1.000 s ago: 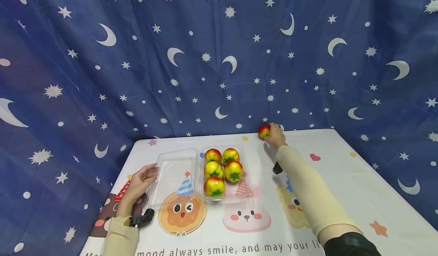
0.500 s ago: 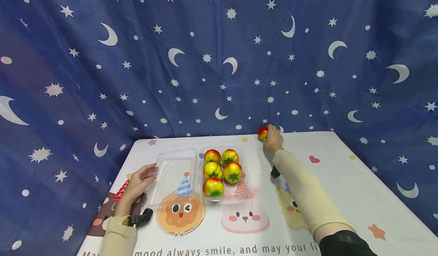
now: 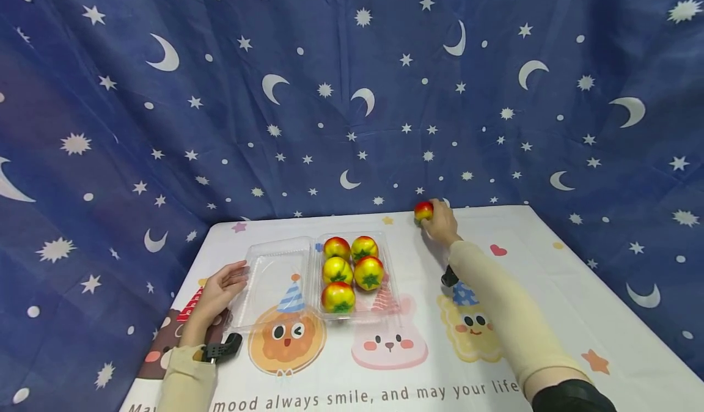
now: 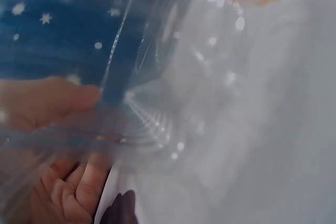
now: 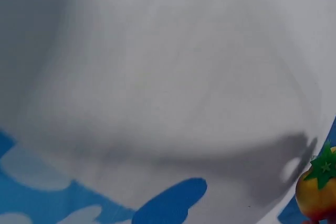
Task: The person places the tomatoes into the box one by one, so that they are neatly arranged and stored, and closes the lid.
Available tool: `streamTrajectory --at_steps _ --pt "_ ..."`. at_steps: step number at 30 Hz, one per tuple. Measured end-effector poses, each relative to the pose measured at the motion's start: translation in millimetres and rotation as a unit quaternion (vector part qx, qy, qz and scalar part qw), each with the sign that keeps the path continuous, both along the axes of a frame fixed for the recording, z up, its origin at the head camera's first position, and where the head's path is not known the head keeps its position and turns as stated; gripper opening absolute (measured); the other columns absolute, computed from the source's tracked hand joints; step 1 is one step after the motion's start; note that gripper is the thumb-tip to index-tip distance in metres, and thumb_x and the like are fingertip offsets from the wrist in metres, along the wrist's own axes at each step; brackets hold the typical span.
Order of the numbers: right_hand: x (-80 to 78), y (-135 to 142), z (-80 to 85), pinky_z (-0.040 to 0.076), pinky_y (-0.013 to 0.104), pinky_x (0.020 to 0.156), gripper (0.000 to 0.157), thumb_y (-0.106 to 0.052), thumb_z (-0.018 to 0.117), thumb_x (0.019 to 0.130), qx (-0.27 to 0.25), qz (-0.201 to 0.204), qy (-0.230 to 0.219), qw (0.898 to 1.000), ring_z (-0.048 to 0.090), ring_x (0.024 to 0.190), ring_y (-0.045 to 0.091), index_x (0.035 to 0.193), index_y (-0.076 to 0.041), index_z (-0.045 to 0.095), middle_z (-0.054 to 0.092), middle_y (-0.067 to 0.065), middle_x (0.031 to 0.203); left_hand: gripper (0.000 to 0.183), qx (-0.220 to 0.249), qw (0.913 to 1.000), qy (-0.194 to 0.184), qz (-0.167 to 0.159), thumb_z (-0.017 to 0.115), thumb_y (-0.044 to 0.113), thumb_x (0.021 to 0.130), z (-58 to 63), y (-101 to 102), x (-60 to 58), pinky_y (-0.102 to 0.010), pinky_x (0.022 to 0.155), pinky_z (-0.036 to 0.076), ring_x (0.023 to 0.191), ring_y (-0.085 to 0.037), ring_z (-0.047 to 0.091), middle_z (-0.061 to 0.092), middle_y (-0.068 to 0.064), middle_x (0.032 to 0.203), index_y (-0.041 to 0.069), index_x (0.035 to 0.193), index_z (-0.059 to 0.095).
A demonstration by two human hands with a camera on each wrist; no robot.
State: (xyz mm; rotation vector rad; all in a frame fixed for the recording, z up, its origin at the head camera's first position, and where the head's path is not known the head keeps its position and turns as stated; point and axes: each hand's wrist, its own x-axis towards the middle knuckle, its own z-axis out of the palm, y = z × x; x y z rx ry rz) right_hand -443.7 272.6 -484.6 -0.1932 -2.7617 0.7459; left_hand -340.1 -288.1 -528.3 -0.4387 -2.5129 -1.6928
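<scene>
At the table's back edge, my right hand (image 3: 442,221) grips a red-and-yellow fruit (image 3: 423,213) from its right side. A green star-shaped leaf cap tops this fruit (image 5: 310,200) at the right edge of the right wrist view, where the hand itself is hidden. My left hand (image 3: 224,288) holds the left edge of a clear plastic lid (image 3: 272,283), its thumb (image 4: 79,98) at the edge in the left wrist view. The lid lies folded back from a clear plastic box (image 3: 379,308). Several similar fruits (image 3: 368,273) sit in that box, leaving its front right corner bare.
The white table cover (image 3: 407,332) carries printed cartoon faces and lettering. Right behind the table hangs a dark blue curtain (image 3: 308,112) with moons and stars. The right forearm (image 3: 495,302) spans the table's right part.
The whole head view has shifted slightly. My right hand stays on the fruit at the back edge, and my left hand stays at the lid; the boxed fruits keep their places.
</scene>
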Motion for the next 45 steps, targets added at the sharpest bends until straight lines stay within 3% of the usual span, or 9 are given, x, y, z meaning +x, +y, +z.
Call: streamTrajectory --at_steps 6,9,14,17,20,23,30,39,45 --pt "9.4 -9 7.5 0.042 0.054 0.1 0.061 -0.022 0.068 0.088 -0.022 0.034 0.008 0.999 0.051 0.113 0.04 0.138 0.002 0.044 0.052 0.026 0.128 0.05 0.007 0.9999 0.005 0.008 0.063 0.0 0.093 -0.5 -5 2.3 -0.009 0.084 0.046 0.107 -0.002 0.06 0.053 -0.031 0.135 -0.006 0.141 0.047" --pt "18.2 -11 11.9 0.043 0.054 0.099 0.061 -0.023 0.069 0.086 -0.038 0.048 0.015 0.998 0.052 0.111 0.041 0.135 0.004 0.046 0.053 0.027 0.125 0.051 0.01 0.9999 0.006 0.002 0.062 -0.001 0.094 0.1 -4 -0.4 -0.009 0.085 0.046 0.111 -0.01 0.061 0.052 -0.031 0.136 -0.007 0.141 0.046" --pt "34.0 -11 18.3 0.045 0.053 0.096 0.061 -0.024 0.072 0.085 -0.035 0.079 0.019 0.996 0.053 0.108 0.04 0.132 0.007 0.049 0.055 0.027 0.124 0.052 0.013 0.9999 -0.004 -0.005 0.061 0.0 0.095 0.4 1 -3.0 -0.009 0.086 0.046 0.121 -0.038 0.056 0.051 -0.031 0.137 -0.007 0.143 0.043" --pt "46.5 -12 21.6 0.047 0.052 0.091 0.061 -0.025 0.074 0.084 -0.022 0.099 0.026 0.994 0.055 0.105 0.04 0.13 0.007 0.052 0.055 0.028 0.122 0.052 0.016 0.9998 -0.014 -0.004 0.061 -0.001 0.095 -0.6 4 -2.3 -0.009 0.085 0.046 0.123 -0.043 0.053 0.051 -0.03 0.138 -0.006 0.143 0.043" --pt "60.0 -17 26.8 0.048 0.052 0.088 0.058 -0.024 0.076 0.082 -0.019 0.12 0.048 0.991 0.057 0.105 0.041 0.127 0.007 0.055 0.056 0.027 0.119 0.051 0.017 0.9997 -0.012 -0.011 0.06 -0.003 0.094 13.0 9 5.3 -0.01 0.085 0.046 0.122 -0.047 0.052 0.051 -0.033 0.136 -0.01 0.141 0.043" --pt "72.9 -27 32.4 0.048 0.052 0.088 0.056 -0.024 0.077 0.081 -0.021 0.139 0.062 0.988 0.056 0.107 0.041 0.124 0.006 0.057 0.055 0.026 0.119 0.05 0.018 0.9997 -0.011 -0.013 0.059 -0.006 0.093 19.4 7 6.3 -0.009 0.083 0.046 0.121 -0.05 0.05 0.05 -0.036 0.135 -0.012 0.141 0.043" --pt "98.6 -42 41.4 0.049 0.048 0.081 0.05 -0.024 0.078 0.079 -0.04 0.144 0.093 0.984 0.056 0.1 0.039 0.118 0.003 0.062 0.055 0.022 0.109 0.052 0.015 0.9997 -0.016 -0.007 0.06 -0.001 0.096 -2.0 -3 -3.8 -0.008 0.085 0.045 0.124 -0.044 0.051 0.049 -0.032 0.139 -0.008 0.144 0.041" --pt "128.8 -62 49.6 0.052 0.035 0.076 0.046 -0.022 0.08 0.081 -0.151 0.151 0.065 0.975 0.061 0.097 0.038 0.116 0.003 0.064 0.061 0.019 0.106 0.051 0.009 0.9998 -0.016 0.004 0.062 0.001 0.095 -3.3 -3 -1.6 -0.01 0.084 0.047 0.114 -0.015 0.06 0.052 -0.029 0.137 -0.005 0.143 0.045" --pt "146.1 -76 49.6 0.053 0.029 0.071 0.044 -0.023 0.079 0.083 -0.193 0.15 0.032 0.969 0.062 0.094 0.03 0.117 0.0 0.065 0.063 0.015 0.11 0.05 0.006 1.0 0.001 0.001 0.062 0.003 0.095 -2.1 0 -3.4 -0.01 0.083 0.048 0.116 -0.023 0.061 0.053 -0.03 0.136 -0.007 0.141 0.045"
